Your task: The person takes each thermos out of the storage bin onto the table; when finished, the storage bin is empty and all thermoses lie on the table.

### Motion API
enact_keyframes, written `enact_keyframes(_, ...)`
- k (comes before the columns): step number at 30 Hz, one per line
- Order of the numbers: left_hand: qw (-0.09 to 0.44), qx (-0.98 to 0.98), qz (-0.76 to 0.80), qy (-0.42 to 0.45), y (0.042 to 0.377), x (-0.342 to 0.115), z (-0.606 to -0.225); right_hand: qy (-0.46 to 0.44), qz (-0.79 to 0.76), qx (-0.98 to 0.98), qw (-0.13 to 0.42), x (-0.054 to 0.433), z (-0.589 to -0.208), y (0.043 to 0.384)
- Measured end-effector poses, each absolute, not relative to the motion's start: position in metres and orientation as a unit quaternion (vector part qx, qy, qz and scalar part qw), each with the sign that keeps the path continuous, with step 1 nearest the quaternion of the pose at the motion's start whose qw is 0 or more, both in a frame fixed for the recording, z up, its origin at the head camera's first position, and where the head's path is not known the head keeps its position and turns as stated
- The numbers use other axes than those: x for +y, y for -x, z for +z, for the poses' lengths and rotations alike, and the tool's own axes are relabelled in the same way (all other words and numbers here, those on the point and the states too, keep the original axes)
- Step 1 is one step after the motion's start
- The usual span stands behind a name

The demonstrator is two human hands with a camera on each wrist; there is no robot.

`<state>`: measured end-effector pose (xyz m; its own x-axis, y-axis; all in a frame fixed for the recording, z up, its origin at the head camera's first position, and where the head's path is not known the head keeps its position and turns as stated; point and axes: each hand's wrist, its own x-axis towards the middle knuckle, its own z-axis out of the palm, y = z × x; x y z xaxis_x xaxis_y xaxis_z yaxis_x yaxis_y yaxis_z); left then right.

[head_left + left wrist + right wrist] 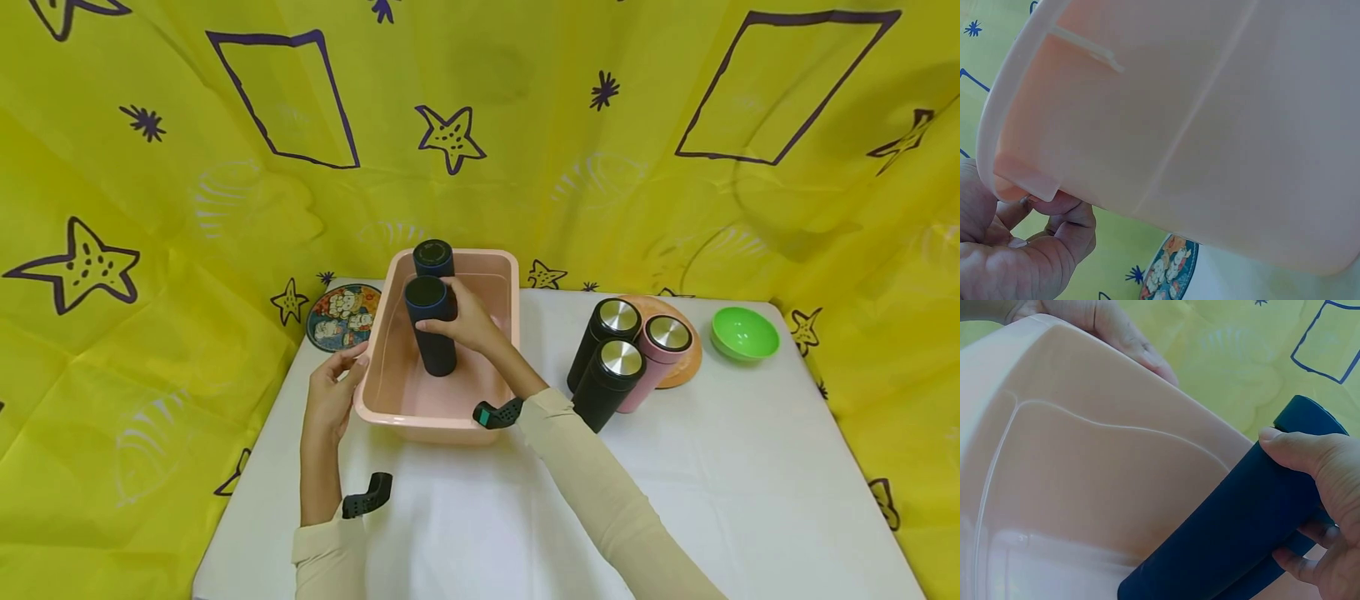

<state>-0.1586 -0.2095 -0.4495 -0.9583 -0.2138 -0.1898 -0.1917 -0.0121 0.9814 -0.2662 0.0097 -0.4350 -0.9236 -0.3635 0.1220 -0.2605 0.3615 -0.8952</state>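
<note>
A pink plastic basin (438, 423) stands on the table, and my left hand (334, 390) pinches its left rim; the left wrist view shows the thumb and fingers at the rim's edge (1016, 94). Inside the basin, my right hand (474, 318) grips a dark cylindrical speaker (437, 354) near its top, thumb on the near side. The right wrist view shows this speaker (1210, 525) upright along the basin wall, its base near the floor; whether it touches cannot be told. Just behind it is a second dark speaker (433, 254), partly hidden by the first one.
Right of the basin stand two black flasks (606, 387) and a pink flask (652, 358), with silver lids. An orange plate (686, 371) lies behind them, a green bowl (744, 333) farther right. A round patterned plate (337, 321) lies left of the basin. Yellow cloth surrounds the table.
</note>
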Motion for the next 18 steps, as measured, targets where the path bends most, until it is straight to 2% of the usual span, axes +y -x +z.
enact_keyframes(18, 0.005, -0.691, -0.708, -0.145, 0.1571, -0.2076, -0.4461, 0.2, -0.526, 0.825, 0.054, 0.01, -0.4382, 0.267)
